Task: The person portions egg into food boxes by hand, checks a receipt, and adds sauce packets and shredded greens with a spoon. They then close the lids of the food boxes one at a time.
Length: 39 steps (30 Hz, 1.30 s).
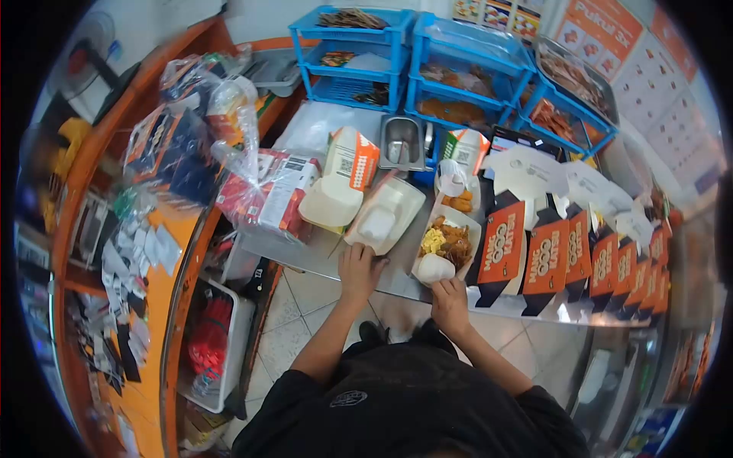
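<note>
My left hand (361,269) rests at the near rim of a white paper food box (408,200) holding a mound of white rice (378,224). Its fingers point forward and the thumb stands apart. To the right, my right hand (450,299) has its fingers bent over the near edge of a second paper food box (471,243). Inside that one are rice (436,269), yellow scrambled egg (433,241) and brown fried pieces (456,243). Just behind it lies another open box with fried pieces (461,200). The undersides of both hands are hidden.
Orange-and-black boxes (500,243) with raised white lids line the counter's right side. Behind stand blue tiered racks (351,72) of food and a metal container (403,141). Plastic-wrapped packs (267,195) sit left, beside an orange shelf (172,328). The steel counter's edge (405,286) runs before me.
</note>
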Motion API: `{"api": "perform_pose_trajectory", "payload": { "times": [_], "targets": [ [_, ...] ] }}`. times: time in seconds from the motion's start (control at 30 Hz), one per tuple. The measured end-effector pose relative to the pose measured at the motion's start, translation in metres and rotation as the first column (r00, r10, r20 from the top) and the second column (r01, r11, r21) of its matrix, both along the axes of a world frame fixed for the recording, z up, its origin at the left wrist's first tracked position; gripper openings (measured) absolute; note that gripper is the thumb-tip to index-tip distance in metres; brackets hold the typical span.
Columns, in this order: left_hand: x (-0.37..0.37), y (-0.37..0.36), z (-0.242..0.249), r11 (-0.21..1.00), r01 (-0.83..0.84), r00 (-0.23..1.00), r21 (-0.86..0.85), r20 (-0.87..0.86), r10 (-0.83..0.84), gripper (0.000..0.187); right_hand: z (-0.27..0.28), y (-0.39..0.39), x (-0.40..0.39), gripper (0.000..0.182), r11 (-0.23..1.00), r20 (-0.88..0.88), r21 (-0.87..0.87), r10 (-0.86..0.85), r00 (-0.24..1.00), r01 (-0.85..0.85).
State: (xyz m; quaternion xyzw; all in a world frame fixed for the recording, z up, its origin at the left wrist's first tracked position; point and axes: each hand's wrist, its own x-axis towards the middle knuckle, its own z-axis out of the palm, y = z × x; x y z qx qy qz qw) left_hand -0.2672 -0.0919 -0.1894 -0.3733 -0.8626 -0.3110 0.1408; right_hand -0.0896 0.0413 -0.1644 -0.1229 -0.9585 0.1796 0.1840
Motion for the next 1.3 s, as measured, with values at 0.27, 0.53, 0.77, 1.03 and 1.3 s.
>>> {"api": "perform_pose_trajectory", "payload": {
  "times": [0.27, 0.53, 0.77, 1.03, 1.3],
  "targets": [
    [-0.025, 0.012, 0.015, 0.959, 0.247, 0.947, 0.141, 0.173, -0.270, 0.038, -0.010, -0.044, -0.025, 0.017, 0.990, -0.144, -0.134, 0.018, 0.989, -0.037],
    [-0.067, -0.035, 0.104, 0.999, -0.004, 0.992, 0.044, -0.122, 0.009, 0.062, 0.023, -0.037, -0.026, 0.025, 0.947, -0.164, -0.317, 0.002, 0.987, -0.055],
    [-0.135, -0.030, -0.006, 0.943, 0.031, 0.739, -0.330, -0.627, -0.244, 0.056, 0.063, 0.005, -0.027, 0.034, 0.934, -0.324, -0.356, -0.113, 0.939, -0.010],
    [-0.153, 0.015, 0.089, 0.979, 0.096, 0.925, 0.178, -0.379, -0.022, 0.079, 0.086, 0.026, -0.051, 0.016, 0.890, -0.354, -0.450, -0.105, 0.929, -0.070],
    [-0.132, -0.082, 0.167, 0.882, -0.081, 0.823, 0.465, -0.467, 0.322, 0.085, 0.104, 0.013, -0.091, 0.007, 0.837, -0.407, -0.546, -0.229, 0.884, -0.034]
  ]
}}
